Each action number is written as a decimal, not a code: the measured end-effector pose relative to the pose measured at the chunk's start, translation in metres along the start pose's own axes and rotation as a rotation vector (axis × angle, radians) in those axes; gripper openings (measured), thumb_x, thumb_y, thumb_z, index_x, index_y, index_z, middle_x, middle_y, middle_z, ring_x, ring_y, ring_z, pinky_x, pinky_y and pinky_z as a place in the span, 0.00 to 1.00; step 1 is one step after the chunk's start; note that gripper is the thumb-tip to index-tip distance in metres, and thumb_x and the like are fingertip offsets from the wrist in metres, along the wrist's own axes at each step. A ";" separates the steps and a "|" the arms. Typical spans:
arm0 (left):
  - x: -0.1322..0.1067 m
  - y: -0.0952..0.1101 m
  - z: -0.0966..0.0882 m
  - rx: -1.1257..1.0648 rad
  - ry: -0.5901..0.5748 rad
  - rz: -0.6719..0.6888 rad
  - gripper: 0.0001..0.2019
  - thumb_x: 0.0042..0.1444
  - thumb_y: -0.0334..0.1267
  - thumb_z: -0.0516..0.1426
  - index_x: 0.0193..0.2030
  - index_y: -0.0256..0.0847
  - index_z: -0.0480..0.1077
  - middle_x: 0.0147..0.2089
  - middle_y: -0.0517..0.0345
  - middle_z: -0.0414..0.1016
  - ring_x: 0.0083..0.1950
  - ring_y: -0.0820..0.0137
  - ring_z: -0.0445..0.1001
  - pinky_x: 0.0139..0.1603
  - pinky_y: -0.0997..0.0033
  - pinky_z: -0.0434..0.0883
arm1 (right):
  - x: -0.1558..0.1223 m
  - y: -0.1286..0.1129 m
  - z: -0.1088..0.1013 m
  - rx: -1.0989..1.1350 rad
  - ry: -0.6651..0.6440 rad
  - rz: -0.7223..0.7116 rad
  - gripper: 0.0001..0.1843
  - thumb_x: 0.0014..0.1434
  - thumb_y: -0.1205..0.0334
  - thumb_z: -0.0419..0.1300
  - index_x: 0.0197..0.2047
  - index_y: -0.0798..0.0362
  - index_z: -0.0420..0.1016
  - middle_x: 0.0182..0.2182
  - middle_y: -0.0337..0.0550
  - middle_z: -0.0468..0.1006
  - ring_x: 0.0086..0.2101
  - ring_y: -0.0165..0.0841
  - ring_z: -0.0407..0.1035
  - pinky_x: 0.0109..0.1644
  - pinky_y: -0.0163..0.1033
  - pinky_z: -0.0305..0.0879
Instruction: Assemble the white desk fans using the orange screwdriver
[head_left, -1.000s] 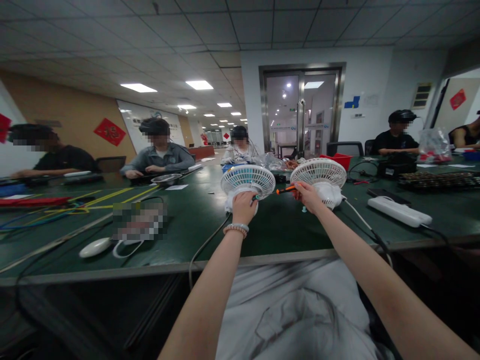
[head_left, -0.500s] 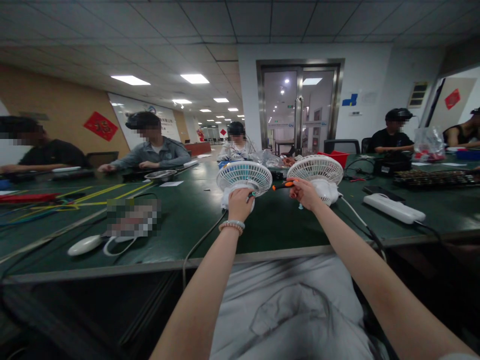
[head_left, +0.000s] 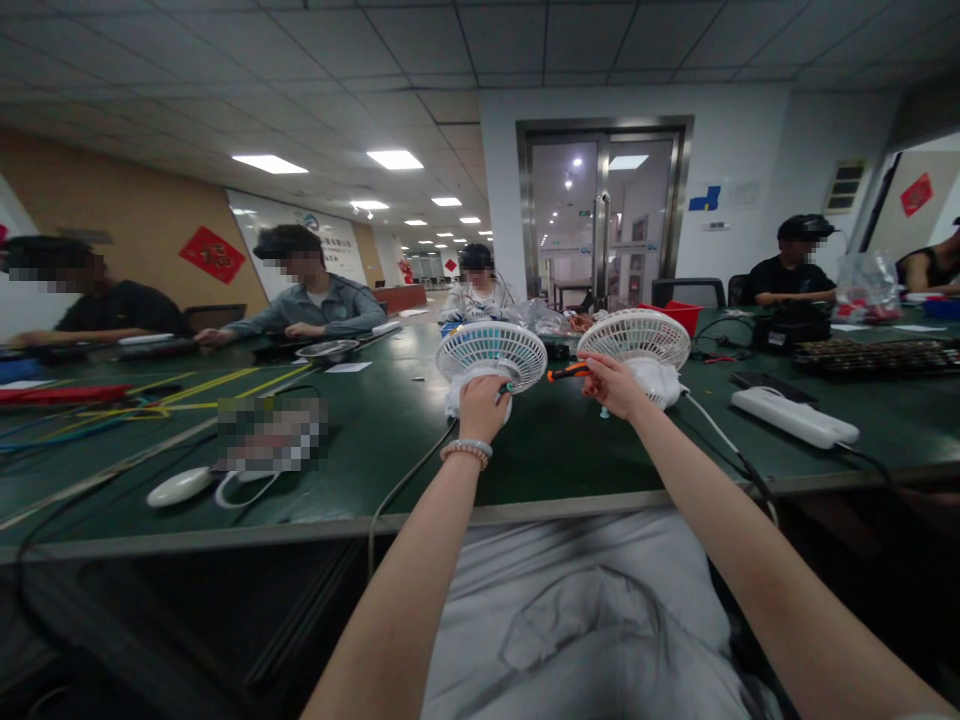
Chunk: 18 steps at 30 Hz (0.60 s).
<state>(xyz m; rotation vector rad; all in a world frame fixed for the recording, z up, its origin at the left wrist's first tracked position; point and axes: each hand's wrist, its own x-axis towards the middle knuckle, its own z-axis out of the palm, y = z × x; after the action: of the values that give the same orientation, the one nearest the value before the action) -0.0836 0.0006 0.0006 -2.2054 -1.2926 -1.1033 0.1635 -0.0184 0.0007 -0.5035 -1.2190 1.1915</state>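
My left hand (head_left: pixel 481 404) curls at the housing of the left white desk fan (head_left: pixel 491 350), fingers pinched around a green-ended piece (head_left: pixel 505 387), too small in view for me to name surely. Just right of that fan, my right hand (head_left: pixel 613 384) is closed round an orange-and-black screwdriver (head_left: pixel 568 371); farther right of the same fan stand a second white desk fan (head_left: pixel 637 338) and, well beyond, a white power strip (head_left: pixel 793 418).
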 end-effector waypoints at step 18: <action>0.000 0.000 0.002 0.010 0.025 0.026 0.11 0.52 0.35 0.53 0.43 0.44 0.69 0.44 0.57 0.74 0.50 0.64 0.66 0.52 0.61 0.58 | 0.010 0.007 -0.010 -0.057 0.159 0.010 0.19 0.41 0.49 0.65 0.31 0.54 0.71 0.16 0.31 0.65 0.18 0.22 0.59 0.22 0.30 0.56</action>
<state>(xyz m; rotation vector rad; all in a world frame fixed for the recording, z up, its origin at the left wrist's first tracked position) -0.0826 0.0021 -0.0010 -2.1886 -1.2530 -1.1086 0.1680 -0.0039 -0.0042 -0.6352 -1.1175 1.1058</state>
